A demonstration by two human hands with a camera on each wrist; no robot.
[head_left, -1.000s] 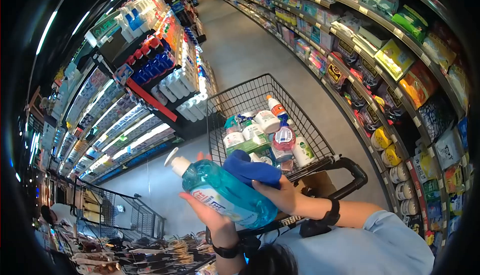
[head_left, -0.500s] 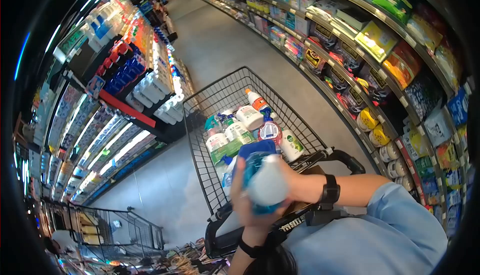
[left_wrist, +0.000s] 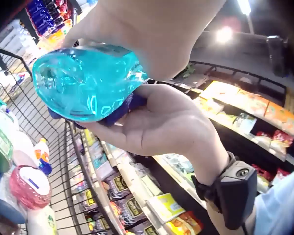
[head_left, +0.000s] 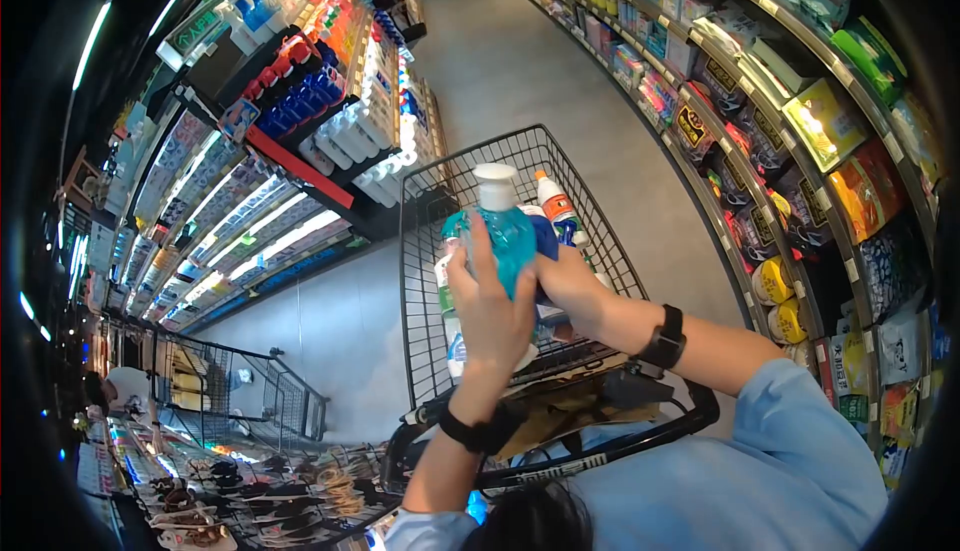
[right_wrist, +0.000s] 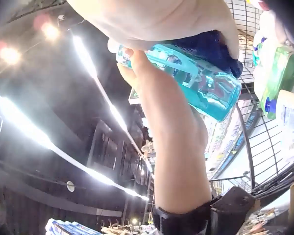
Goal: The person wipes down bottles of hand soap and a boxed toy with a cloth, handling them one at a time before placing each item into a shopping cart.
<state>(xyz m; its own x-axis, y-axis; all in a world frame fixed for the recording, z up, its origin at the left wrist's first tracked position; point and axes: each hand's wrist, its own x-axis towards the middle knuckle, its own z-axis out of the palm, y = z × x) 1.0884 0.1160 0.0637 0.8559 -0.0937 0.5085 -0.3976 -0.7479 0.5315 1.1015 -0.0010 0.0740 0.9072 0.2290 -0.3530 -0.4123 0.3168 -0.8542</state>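
Observation:
A clear pump bottle of turquoise liquid (head_left: 513, 243), with a white pump top (head_left: 497, 187), is held up over the shopping cart. My left hand (head_left: 492, 313) grips it, with fingers along its side and the thumb across from them. On the bottle's other side, my right hand (head_left: 572, 283) holds a dark blue cloth (head_left: 545, 237) against it. The right wrist view shows the cloth (right_wrist: 206, 46) bunched between right palm and bottle. In the left wrist view, the bottle's base (left_wrist: 59, 85) faces the camera, and the right hand (left_wrist: 157, 122) cups it from below.
Below the hands, the black wire cart (head_left: 425, 281) holds several bottles, including a white one with an orange cap (head_left: 552, 197) and a pink one (left_wrist: 32, 186). Stocked shelves (head_left: 800, 191) line the right side, with a product display (head_left: 330, 101) at left. Another cart (head_left: 240, 381) stands at lower left.
The bottle, earlier lying tilted with its label showing, swung its pump toward the head camera and now stands more upright, farther over the cart. Both hands moved with it, the cloth staying against it.

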